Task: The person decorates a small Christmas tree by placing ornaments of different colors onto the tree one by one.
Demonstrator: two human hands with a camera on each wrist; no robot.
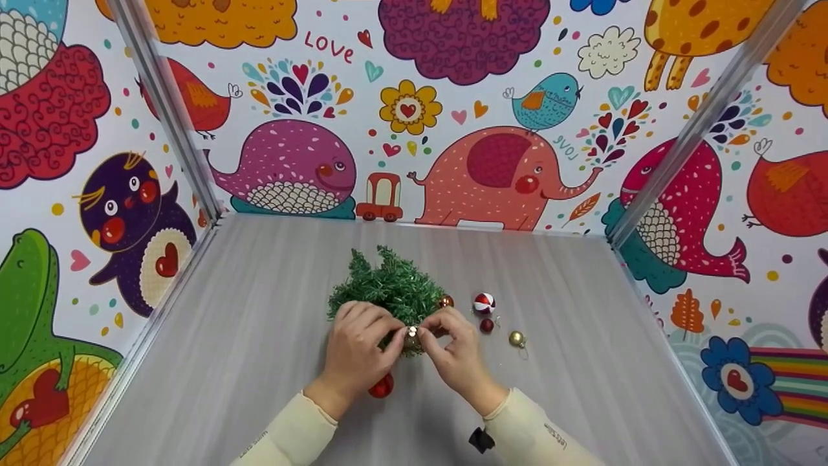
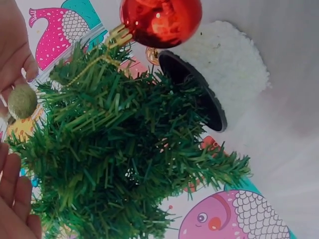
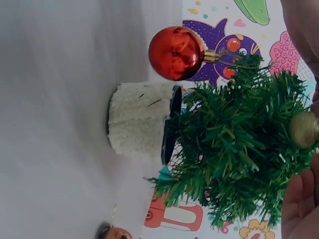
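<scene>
A small green artificial Christmas tree stands in a white, rough-textured pot. At the near side of its branches is a gold glitter ball ornament, also seen in the left wrist view as a gold ball. My left hand pinches at the ornament's top from the left. From the right, my right hand pinches there too, the fingertips of both hands nearly meeting. The loop itself is too small to make out. A shiny red ball ornament hangs from a branch by a gold string.
Right of the tree lie a red-and-white ball, a small dark red ball and a gold ball with its loop. A copper-coloured ball shows beside the branches. Printed panels enclose the grey table.
</scene>
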